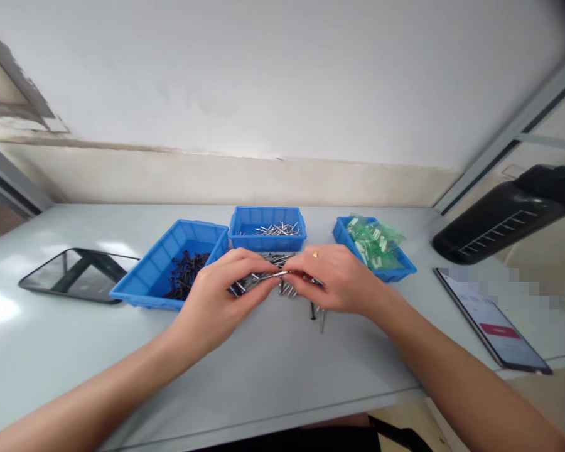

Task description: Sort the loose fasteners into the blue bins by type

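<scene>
My left hand (223, 285) and my right hand (336, 276) meet above the middle of the table, each with thumb and forefinger pinched together. Between their fingertips is a thin silver metal pin (279, 274), blurred, perhaps more than one piece. Beneath the fingers lies a loose pile of silver and dark metal pins (288, 290), partly hidden by my hands. A dark screw (312, 311) and a silver pin (322, 322) stick out below my right hand, apart from the pile; whether they touch it is unclear.
Left of the hands is a blue bin (145, 276) of black screws (187, 271). Behind them, a smaller blue bin (267, 241) contains silver pins (282, 230). A third blue bin (395, 274) holds green plastic packets (374, 238). A black-framed tablet-like object (70, 276), phone (494, 323) and black bottle (494, 220) flank them.
</scene>
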Motion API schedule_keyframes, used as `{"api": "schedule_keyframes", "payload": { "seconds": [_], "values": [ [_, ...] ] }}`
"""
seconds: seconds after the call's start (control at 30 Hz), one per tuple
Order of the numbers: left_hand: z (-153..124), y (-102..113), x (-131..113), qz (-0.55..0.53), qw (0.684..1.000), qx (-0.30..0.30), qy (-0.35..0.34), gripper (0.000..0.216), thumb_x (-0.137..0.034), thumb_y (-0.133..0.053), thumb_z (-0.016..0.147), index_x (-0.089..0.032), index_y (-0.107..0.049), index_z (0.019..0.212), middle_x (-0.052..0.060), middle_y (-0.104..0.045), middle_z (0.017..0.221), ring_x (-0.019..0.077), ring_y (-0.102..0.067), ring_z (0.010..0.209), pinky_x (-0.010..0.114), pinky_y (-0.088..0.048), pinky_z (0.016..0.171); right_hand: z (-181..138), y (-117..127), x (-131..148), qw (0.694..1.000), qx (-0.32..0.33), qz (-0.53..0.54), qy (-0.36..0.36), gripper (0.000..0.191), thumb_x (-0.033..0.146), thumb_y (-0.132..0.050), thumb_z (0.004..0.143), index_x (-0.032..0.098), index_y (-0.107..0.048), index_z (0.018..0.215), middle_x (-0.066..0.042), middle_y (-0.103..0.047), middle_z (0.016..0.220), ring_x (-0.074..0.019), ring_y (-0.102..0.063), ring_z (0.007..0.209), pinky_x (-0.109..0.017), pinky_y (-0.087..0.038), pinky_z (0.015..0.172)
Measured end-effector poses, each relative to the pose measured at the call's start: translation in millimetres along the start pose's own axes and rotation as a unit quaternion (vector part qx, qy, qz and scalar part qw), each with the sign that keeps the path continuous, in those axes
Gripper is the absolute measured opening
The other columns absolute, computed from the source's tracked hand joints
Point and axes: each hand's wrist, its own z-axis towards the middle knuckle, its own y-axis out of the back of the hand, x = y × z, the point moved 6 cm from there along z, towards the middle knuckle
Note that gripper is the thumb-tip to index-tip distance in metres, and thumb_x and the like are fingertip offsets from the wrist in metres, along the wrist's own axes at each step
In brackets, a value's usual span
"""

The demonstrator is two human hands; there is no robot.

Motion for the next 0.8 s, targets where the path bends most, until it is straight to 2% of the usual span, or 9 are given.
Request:
{"api": "schedule_keyframes", "payload": {
  "seconds": [0.13,0.3,0.4,0.53,0.63,0.7,0.8],
  "values": [
    [-1,-4,2,0.003,1.0,0.03,0.004,0.009,-0.028,-0.059,0.082,-0.022,-0.067,0.084,0.0,-0.066,0.085,0.0131,-0.062,0.078,0.024,-0.051,0.07,0,3,4,0.999,-0.026,-0.005,0.02,0.015,0.022,-0.045,0.091,0.017,-0.059,0.089,0.002,-0.059,0.063,-0.0099,-0.051,0.058,-0.023,-0.039,0.057],
    [-2,-9,5,0.002,0.999,0.053,0.007,0.008,-0.025,-0.059,0.082,-0.022,-0.066,0.084,-0.001,-0.065,0.087,0.0118,-0.061,0.078,0.021,-0.05,0.07,0,2,10,0.999,-0.021,-0.006,0.049,0.014,0.02,-0.044,0.091,0.018,-0.059,0.089,0.001,-0.063,0.068,-0.0094,-0.052,0.06,-0.023,-0.041,0.059],
    [-3,-11,6,0.0,0.998,0.068,0.01,0.008,-0.024,-0.059,0.083,-0.023,-0.066,0.086,-0.002,-0.065,0.087,0.0117,-0.06,0.08,0.021,-0.049,0.071,1,2,8,0.999,-0.022,-0.009,0.037,0.013,0.019,-0.046,0.091,0.018,-0.058,0.089,0.002,-0.062,0.067,-0.0096,-0.052,0.059,-0.023,-0.04,0.057],
    [-2,-4,3,-0.013,1.0,0.025,0.006,0.008,-0.022,-0.062,0.081,-0.024,-0.066,0.088,-0.002,-0.065,0.09,0.0117,-0.06,0.082,0.023,-0.049,0.074,1,3,-4,0.999,-0.003,0.014,-0.047,0.013,0.022,-0.045,0.091,0.017,-0.057,0.096,0.0,-0.06,0.072,-0.0115,-0.054,0.067,-0.024,-0.042,0.062],
    [-3,5,1,-0.032,0.999,-0.028,-0.002,0.012,-0.019,-0.065,0.08,-0.025,-0.066,0.09,-0.002,-0.065,0.09,0.0119,-0.059,0.084,0.024,-0.048,0.075,0,-6,-9,0.99,0.071,0.069,-0.102,0.023,0.022,-0.049,0.089,0.019,-0.052,0.111,-0.004,-0.063,0.093,-0.0147,-0.056,0.083,-0.026,-0.045,0.07],
    [-3,7,0,-0.049,0.998,-0.04,-0.006,0.014,-0.018,-0.065,0.079,-0.025,-0.067,0.091,-0.002,-0.065,0.089,0.0116,-0.059,0.083,0.024,-0.048,0.073,0,-13,-7,0.982,0.112,0.112,-0.102,0.026,0.024,-0.051,0.089,0.02,-0.051,0.114,-0.004,-0.063,0.098,-0.0154,-0.057,0.087,-0.027,-0.045,0.072],
    [-3,5,0,-0.077,0.996,-0.031,-0.016,0.015,-0.017,-0.066,0.079,-0.026,-0.067,0.091,-0.002,-0.064,0.088,0.0109,-0.058,0.083,0.023,-0.049,0.073,1,-17,-3,0.98,0.113,0.147,-0.076,0.015,0.025,-0.047,0.092,0.019,-0.056,0.101,-0.002,-0.064,0.09,-0.0133,-0.058,0.081,-0.025,-0.044,0.07]
  ]
}}
